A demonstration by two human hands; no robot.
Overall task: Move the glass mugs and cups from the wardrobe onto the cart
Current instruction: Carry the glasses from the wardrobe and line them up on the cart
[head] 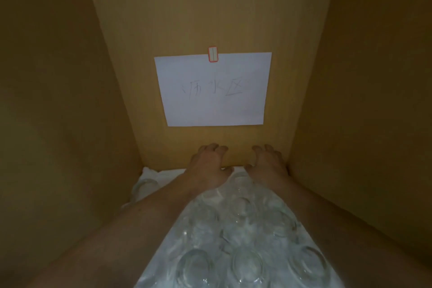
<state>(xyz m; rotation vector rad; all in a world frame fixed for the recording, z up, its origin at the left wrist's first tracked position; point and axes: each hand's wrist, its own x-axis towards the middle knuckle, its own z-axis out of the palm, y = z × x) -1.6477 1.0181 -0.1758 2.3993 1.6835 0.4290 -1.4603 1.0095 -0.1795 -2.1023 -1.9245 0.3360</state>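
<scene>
Inside wardrobe (pixel 233 7) | glasses (pixel 233 229) on white cloth (pixel 149 175) | both hands' grip unclear (fingers curled)

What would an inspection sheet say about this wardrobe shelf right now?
Surface: white cloth lining the shelf, largely covered by glassware.
Job's things: glasses crowded in rows; blurred, count unclear.
Clutter: nothing seen.
Hands: left hand and right hand reach to the back of the shelf, fingers spread near the back panel; whether either holds a glass cannot be told.
Cables: nothing seen.
Surroundings: wooden side walls; paper sign with handwriting stuck to the back panel by a red-edged sticker. Dim light.
</scene>
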